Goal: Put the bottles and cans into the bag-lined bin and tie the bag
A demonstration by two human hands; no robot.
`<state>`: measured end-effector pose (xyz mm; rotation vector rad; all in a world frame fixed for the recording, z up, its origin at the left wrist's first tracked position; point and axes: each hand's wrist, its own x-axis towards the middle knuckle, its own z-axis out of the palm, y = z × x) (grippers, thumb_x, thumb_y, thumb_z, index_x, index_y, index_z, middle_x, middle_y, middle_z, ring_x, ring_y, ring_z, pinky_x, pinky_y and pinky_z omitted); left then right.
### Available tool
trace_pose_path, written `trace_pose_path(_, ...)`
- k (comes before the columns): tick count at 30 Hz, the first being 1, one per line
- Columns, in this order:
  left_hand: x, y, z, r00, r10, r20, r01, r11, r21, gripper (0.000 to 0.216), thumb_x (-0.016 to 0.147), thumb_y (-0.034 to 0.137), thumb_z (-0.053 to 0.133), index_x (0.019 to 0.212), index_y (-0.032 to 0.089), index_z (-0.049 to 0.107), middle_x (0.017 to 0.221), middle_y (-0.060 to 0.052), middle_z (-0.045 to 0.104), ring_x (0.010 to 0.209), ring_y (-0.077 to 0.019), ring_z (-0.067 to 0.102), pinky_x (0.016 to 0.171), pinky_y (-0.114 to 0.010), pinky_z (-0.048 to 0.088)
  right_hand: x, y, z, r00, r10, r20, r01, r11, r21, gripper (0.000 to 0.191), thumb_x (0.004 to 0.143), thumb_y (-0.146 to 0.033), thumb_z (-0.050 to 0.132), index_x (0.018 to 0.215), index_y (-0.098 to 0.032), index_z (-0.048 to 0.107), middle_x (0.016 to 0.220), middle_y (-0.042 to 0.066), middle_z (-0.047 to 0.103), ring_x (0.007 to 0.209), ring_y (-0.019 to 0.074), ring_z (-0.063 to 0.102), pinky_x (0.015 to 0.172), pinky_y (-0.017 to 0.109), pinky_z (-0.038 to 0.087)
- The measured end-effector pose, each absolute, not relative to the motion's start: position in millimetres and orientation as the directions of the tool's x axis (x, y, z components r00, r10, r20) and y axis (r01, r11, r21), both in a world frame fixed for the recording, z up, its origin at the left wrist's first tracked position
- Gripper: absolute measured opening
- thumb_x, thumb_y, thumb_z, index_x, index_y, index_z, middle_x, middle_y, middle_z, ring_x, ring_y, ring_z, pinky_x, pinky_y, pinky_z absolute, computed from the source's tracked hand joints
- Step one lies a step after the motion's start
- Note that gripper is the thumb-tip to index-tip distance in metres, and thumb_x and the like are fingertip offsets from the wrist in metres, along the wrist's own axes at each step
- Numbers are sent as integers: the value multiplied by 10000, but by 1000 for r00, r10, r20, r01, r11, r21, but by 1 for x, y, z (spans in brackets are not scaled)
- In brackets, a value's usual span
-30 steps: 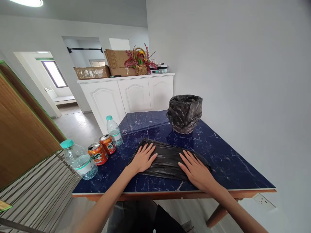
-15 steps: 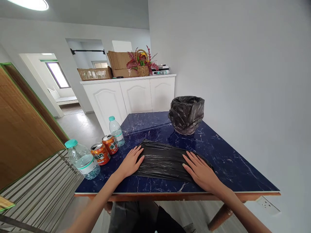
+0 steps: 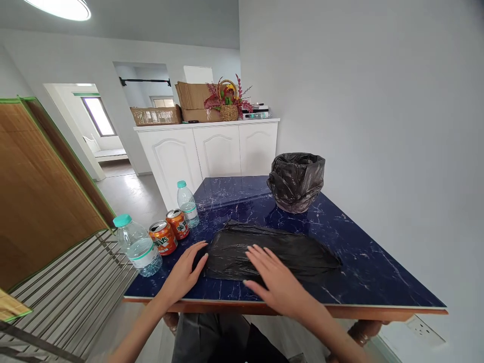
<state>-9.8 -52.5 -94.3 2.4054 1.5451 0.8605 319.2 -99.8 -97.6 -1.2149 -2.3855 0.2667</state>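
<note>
A flattened black plastic bag [image 3: 270,250] is lying across the near middle of the dark blue marble-patterned desk [image 3: 363,272], its long side running parallel to the front edge. The left hand [image 3: 184,272] is being held open, fingers together, at the bag's left end; the fingertips are resting at the corner of the plastic, while the palm is lying on the bare desk surface. The right hand [image 3: 274,277] is being kept open and flat, fingers spread, palm down on the near left-centre part of the bag. Nothing is being gripped by either hand.

Behind the bag, toward the far right of the desk, a small bin lined with a black bag [image 3: 297,181] is standing upright, well apart from the flat bag. Along the left edge of the desk four containers are being observed in a row: a large clear water bottle with a teal cap [image 3: 136,246] nearest, then two orange drink cans [image 3: 163,237] [image 3: 177,223] touching or nearly touching each other, then a smaller water bottle [image 3: 187,204] farthest away.

Beyond the desk, a white cabinet [image 3: 212,148] is carrying cardboard boxes [image 3: 157,115] and a wicker flower basket [image 3: 229,105]. A slatted rack [image 3: 71,292] is showing at lower left.
</note>
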Motion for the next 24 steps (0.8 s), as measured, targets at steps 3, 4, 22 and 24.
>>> trace_pose_path(3,-13,-54,-93,239,895,376,761,-413,500,468,1089,528,459,1446,249,575,1507,-103,645,1408,-281,602,1234,-501,441,274,-103,-97,-546,795,266,681,606,-412,835,1083,-694,358,1701,-134,314,1754,110,293,1641,315,246,1353,544,227)
trace_pose_path(4,-14,-54,-93,213,903,374,752,-396,527,471,1083,539,464,1432,247,587,1488,-103,659,1391,-284,614,1225,-504,447,264,-104,-100,-552,792,261,668,608,-429,855,1073,-710,371,1705,-138,302,1755,112,290,1642,320,241,1355,556,212)
trace_pose_path(22,-23,-48,-98,-6,941,340,563,-277,779,460,997,642,549,1189,236,651,1202,-97,767,1175,-286,715,1130,-498,504,219,-136,-119,-463,766,446,634,637,-437,691,1100,-543,497,1675,-179,379,1708,103,402,1591,304,378,1322,568,325)
trace_pose_path(24,-18,-50,-99,88,935,344,641,-317,699,450,1007,612,560,1252,243,641,1286,-101,741,1236,-287,687,1146,-497,491,227,-136,-113,-482,755,445,636,651,-414,719,1106,-553,469,1700,-175,318,1753,81,295,1627,290,293,1335,546,305)
